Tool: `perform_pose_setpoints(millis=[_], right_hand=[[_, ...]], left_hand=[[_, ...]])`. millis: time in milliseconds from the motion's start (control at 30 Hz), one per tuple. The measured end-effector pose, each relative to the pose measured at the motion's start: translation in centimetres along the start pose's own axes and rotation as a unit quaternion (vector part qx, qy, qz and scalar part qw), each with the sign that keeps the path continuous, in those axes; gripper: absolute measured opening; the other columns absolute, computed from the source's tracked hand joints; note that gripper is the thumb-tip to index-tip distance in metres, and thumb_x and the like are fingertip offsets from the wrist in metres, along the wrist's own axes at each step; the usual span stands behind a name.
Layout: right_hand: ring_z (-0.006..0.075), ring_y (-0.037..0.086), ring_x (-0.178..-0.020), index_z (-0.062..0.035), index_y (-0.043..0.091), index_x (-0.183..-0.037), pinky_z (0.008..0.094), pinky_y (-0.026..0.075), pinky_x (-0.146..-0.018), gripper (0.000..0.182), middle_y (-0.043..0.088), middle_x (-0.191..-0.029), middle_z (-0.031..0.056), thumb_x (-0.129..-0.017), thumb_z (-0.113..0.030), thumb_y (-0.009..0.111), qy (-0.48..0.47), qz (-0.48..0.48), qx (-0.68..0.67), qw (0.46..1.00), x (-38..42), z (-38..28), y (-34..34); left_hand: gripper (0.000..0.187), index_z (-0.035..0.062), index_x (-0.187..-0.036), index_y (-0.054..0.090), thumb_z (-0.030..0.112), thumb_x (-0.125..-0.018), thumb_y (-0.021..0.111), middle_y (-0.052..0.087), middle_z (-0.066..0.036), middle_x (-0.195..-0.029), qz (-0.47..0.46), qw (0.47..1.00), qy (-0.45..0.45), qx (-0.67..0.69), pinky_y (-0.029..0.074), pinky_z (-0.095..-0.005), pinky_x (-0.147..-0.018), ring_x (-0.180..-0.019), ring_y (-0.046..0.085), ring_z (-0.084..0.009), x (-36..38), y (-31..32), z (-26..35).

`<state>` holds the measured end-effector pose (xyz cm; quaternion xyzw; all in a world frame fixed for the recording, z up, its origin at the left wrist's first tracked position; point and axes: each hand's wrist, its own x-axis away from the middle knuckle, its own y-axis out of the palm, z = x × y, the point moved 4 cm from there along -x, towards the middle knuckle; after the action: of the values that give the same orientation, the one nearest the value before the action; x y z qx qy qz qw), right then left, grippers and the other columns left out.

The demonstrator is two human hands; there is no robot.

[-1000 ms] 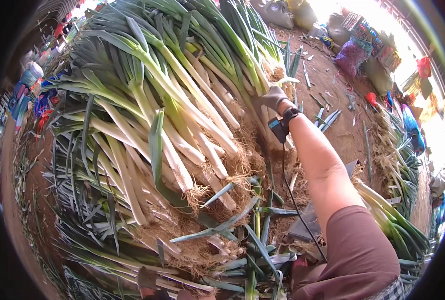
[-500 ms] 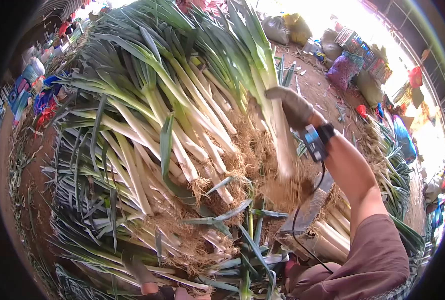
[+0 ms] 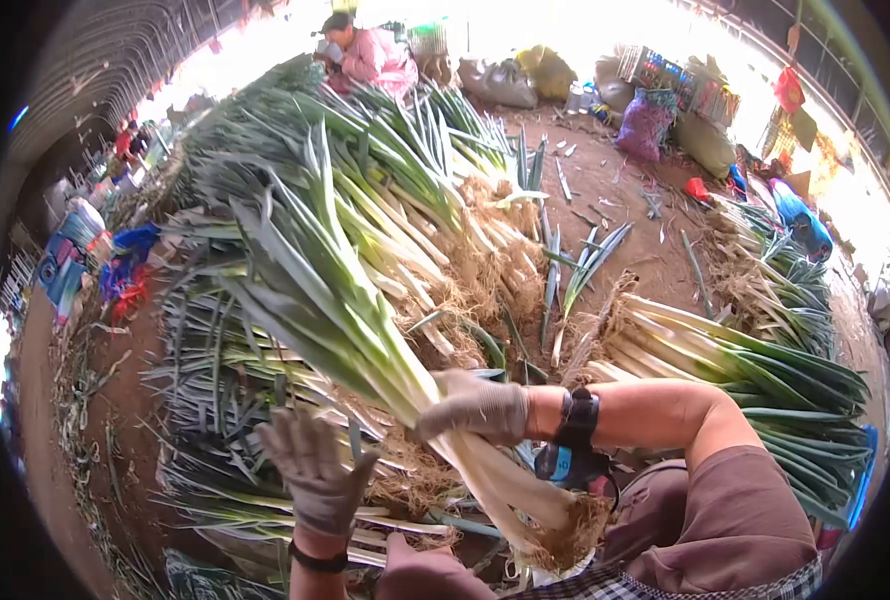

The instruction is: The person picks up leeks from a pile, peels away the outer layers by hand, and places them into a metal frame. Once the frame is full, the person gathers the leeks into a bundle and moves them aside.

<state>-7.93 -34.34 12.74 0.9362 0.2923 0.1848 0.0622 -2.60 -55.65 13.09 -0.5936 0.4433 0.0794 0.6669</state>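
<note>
My right hand [image 3: 477, 405], in a grey glove, is wrapped round a bunch of leeks [image 3: 370, 320] at the white stalks. The bunch lies slantwise before me, its green leaves up to the left and its hairy roots near my lap. Just left of the stalks, my gloved left hand [image 3: 315, 468] is raised with fingers spread and holds nothing. Beneath and beyond both hands spreads a large pile of leeks [image 3: 405, 230], roots towards the right.
More leeks [image 3: 705, 350] lie in a stack at my right. Bare soil [image 3: 615, 205] with scattered leaf scraps shows beyond. Several filled sacks [image 3: 640, 125] stand at the back, where a person in pink [image 3: 377, 62] sits behind the pile.
My right hand has brought the leeks from the far right side of the pile towards my lap, tipping the leaves leftward. My left hand has risen from the lower edge and shows spread fingers.
</note>
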Motion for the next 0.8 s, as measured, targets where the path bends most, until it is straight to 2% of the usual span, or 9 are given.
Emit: perform_pose_setpoints(millis=[100, 200, 300, 467, 500, 567, 667, 733, 800], right_hand=[[0.0132, 0.059, -0.087, 0.0007, 0.064, -0.107, 0.0289, 0.048, -0.081, 0.049, 0.066, -0.091, 0.0059, -0.068, -0.026, 0.077, -0.015, -0.062, -0.035, 0.997, 6.1, -1.5, 4.5], [0.0142, 0.058, -0.087, 0.0001, 0.064, -0.096, 0.0310, 0.046, -0.076, 0.039, 0.063, -0.087, 0.0060, -0.077, -0.033, 0.072, -0.074, -0.122, 0.091, 0.986, 9.8, -0.3, 6.7], [0.0114, 0.059, -0.078, 0.0000, 0.061, -0.106, 0.0277, 0.049, -0.068, 0.044, 0.064, -0.093, 0.0055, -0.084, -0.037, 0.068, -0.058, -0.132, 0.009, 0.989, 14.5, -2.2, 8.1], [0.0105, 0.061, -0.080, -0.0027, 0.054, -0.117, 0.0277, 0.054, -0.068, 0.063, 0.062, -0.099, 0.0064, -0.094, -0.061, 0.050, 0.008, -0.190, -0.044, 0.981, 20.4, -3.9, 8.9], [0.0096, 0.061, -0.079, -0.0026, 0.056, -0.113, 0.0277, 0.054, -0.066, 0.064, 0.062, -0.095, 0.0056, -0.094, -0.063, 0.048, -0.116, -0.150, -0.279, 0.941, 19.8, -3.5, 9.7], [0.0089, 0.061, -0.077, -0.0029, 0.060, -0.109, 0.0275, 0.053, -0.063, 0.065, 0.063, -0.089, 0.0052, -0.095, -0.065, 0.044, -0.217, -0.110, -0.414, 0.877, 20.7, -3.3, 10.2], [0.0093, 0.063, -0.075, -0.0043, 0.062, -0.110, 0.0268, 0.053, -0.060, 0.064, 0.065, -0.086, 0.0063, -0.098, -0.062, 0.037, -0.169, -0.144, -0.151, 0.963, 23.6, -6.3, 6.7], [0.0096, 0.064, -0.073, -0.0051, 0.063, -0.111, 0.0263, 0.052, -0.058, 0.064, 0.066, -0.084, 0.0070, -0.100, -0.061, 0.033, -0.129, -0.166, 0.029, 0.977, 24.7, -8.3, 5.4], [0.0089, 0.062, -0.064, -0.0036, 0.065, -0.104, 0.0246, 0.049, -0.051, 0.066, 0.065, -0.073, 0.0061, -0.099, -0.062, 0.036, -0.160, 0.041, 0.160, 0.973, 24.6, -10.0, 4.3]], left_hand=[[0.074, 0.0184, -0.149, 0.028, 0.039, -0.088, 0.065, 0.025, -0.012, -0.159, 0.032, 0.983, 0.182, 0.014, 0.011, -0.0640, -0.117, -0.148, 0.019, -0.0387, -1.6, -1.2, 3.3], [0.053, 0.0142, -0.137, 0.041, 0.019, -0.087, 0.060, 0.049, -0.014, -0.143, 0.015, 0.946, 0.321, 0.052, 0.026, -0.0594, -0.115, -0.132, 0.047, -0.0367, -5.2, -7.1, 6.0], [0.036, 0.0060, -0.121, 0.051, 0.022, -0.089, 0.060, 0.059, -0.018, -0.126, -0.039, 0.947, 0.307, 0.089, 0.041, -0.0524, -0.105, -0.116, 0.060, -0.0371, -8.0, -12.7, 9.7], [0.041, 0.0058, -0.116, 0.056, 0.021, -0.081, 0.068, 0.067, -0.011, -0.108, -0.029, 0.952, 0.246, 0.179, 0.048, -0.0387, -0.089, -0.102, 0.066, -0.0257, -8.5, -15.8, 13.7], [0.044, 0.0066, -0.117, 0.056, 0.020, -0.078, 0.071, 0.067, -0.012, -0.107, -0.048, 0.952, 0.199, 0.227, 0.049, -0.0387, -0.087, -0.100, 0.067, -0.0260, -8.5, -15.7, 14.2], [0.052, 0.0091, -0.120, 0.058, 0.016, -0.072, 0.077, 0.069, -0.014, -0.103, -0.063, 0.942, 0.100, 0.314, 0.054, -0.0375, -0.078, -0.090, 0.069, -0.0284, -9.2, -15.4, 15.2], [0.046, 0.0042, -0.119, 0.059, 0.013, -0.076, 0.075, 0.071, -0.014, -0.093, -0.065, 0.918, -0.021, 0.391, 0.055, -0.0360, -0.074, -0.083, 0.071, -0.0283, -10.6, -16.1, 16.0], [0.038, 0.0000, -0.112, 0.064, 0.008, -0.077, 0.072, 0.072, -0.011, -0.091, -0.111, 0.872, -0.098, 0.467, 0.054, -0.0306, -0.069, -0.079, 0.069, -0.0160, -11.3, -16.5, 15.8], [0.032, -0.0024, -0.107, 0.065, 0.003, -0.076, 0.069, 0.072, -0.009, -0.091, -0.176, 0.809, -0.179, 0.531, 0.054, -0.0293, -0.071, -0.078, 0.068, -0.0157, -10.9, -17.3, 15.7]])
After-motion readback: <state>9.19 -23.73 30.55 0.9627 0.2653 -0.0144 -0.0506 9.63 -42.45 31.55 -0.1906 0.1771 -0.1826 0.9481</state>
